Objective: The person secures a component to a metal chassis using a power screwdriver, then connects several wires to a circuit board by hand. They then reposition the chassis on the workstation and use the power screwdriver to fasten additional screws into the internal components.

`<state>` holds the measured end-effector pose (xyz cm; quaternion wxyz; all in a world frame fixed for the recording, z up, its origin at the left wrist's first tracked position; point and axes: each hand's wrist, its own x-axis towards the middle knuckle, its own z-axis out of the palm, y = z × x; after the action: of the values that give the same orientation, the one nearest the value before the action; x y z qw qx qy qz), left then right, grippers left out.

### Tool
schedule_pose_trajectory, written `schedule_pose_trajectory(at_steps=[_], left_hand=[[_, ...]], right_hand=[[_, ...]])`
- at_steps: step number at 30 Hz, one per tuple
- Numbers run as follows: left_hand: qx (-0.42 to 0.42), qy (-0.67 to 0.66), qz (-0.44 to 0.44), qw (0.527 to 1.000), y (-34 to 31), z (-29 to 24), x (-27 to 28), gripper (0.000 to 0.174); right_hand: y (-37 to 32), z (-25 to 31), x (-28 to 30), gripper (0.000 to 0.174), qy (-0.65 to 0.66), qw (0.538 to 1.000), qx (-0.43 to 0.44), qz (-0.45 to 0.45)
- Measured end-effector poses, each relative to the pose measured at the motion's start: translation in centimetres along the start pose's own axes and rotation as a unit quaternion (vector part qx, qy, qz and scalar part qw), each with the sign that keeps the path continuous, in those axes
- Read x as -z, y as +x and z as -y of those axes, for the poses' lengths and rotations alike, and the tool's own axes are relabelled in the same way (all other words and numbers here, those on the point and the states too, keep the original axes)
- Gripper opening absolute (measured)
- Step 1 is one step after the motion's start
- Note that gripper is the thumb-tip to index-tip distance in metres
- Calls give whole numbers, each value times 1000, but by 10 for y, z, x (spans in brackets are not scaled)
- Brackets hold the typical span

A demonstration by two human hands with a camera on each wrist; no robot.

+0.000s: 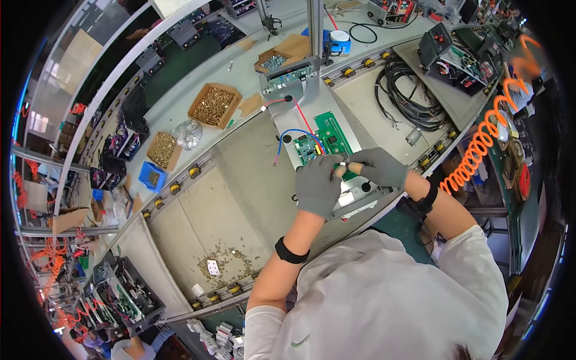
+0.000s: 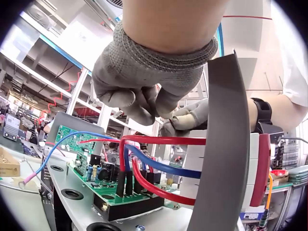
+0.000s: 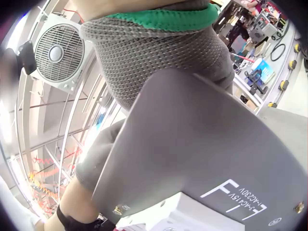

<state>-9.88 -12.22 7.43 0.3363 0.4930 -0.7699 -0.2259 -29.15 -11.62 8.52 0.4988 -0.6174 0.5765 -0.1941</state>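
Both hands wear grey gloves and meet over the near end of a silver metal chassis (image 1: 327, 101). My left hand (image 1: 318, 187) has curled fingers, its fingertips close to those of my right hand (image 1: 379, 168). Tan fingertips show on the right hand, with a tiny whitish spot between the hands; I cannot tell what they hold. Below them stands a dark grey end panel (image 2: 224, 144), printed in white in the right wrist view. A white block (image 3: 178, 214) sits against it, with red and blue wires (image 2: 163, 140) running from a green circuit board (image 2: 120, 190).
A larger green board (image 1: 336, 135) lies on the chassis. Boxes of brass-coloured fasteners (image 1: 215, 105) and a blue bin (image 1: 152, 176) stand to the left. Loose fasteners (image 1: 240, 255) lie at the lower left. Coiled black cable (image 1: 408, 96) and an orange air hose (image 1: 474, 159) are on the right.
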Motion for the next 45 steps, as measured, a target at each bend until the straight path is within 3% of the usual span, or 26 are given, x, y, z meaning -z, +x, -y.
schedule_pose_trajectory(at_steps=[3,5,9,11,12,14,15,16,18,21,23,24,29,39,45], left_hand=[[3,42,-1,999,-1,10,-8,16],[-46,97,3,994,-2,11,-9,15],[-83,71,-29,994,4,13,-16,13],[-38,64,79,994,7,17,-17,13],[-29,60,80,995,6,20,-17,13],[114,-164,33,979,2,31,-13,15],[182,-187,59,964,-1,37,-6,21],[189,-189,59,962,-6,43,-3,21],[268,-195,-3,943,-17,54,3,21],[286,-173,-15,942,-33,64,14,20],[292,-141,-15,946,-45,74,14,20],[311,-193,-38,930,-56,87,6,20],[343,-282,-90,891,-85,116,-13,22],[368,-234,-41,899,-102,126,-7,22],[374,-234,-35,897,-114,136,-10,23]], right_hand=[[4,-1,2,30,-44,999,7,-8],[7,-6,0,24,-1,997,62,-39],[7,3,3,22,4,995,79,-54],[10,8,8,19,-90,994,50,-35],[12,5,9,19,-91,994,46,-27],[14,-2,13,15,-284,949,129,-50],[15,-7,12,15,-285,949,127,-41],[15,-12,10,12,-325,935,138,-44],[17,-16,7,10,-364,918,150,-42],[23,-13,3,9,-390,909,145,-41],[25,-11,1,9,-414,900,135,-36],[26,-10,-1,9,-415,899,136,-31],[34,3,-10,15,-485,874,7,7],[43,15,-15,20,-532,844,-55,39],[52,15,-8,21,-484,864,-104,91]])
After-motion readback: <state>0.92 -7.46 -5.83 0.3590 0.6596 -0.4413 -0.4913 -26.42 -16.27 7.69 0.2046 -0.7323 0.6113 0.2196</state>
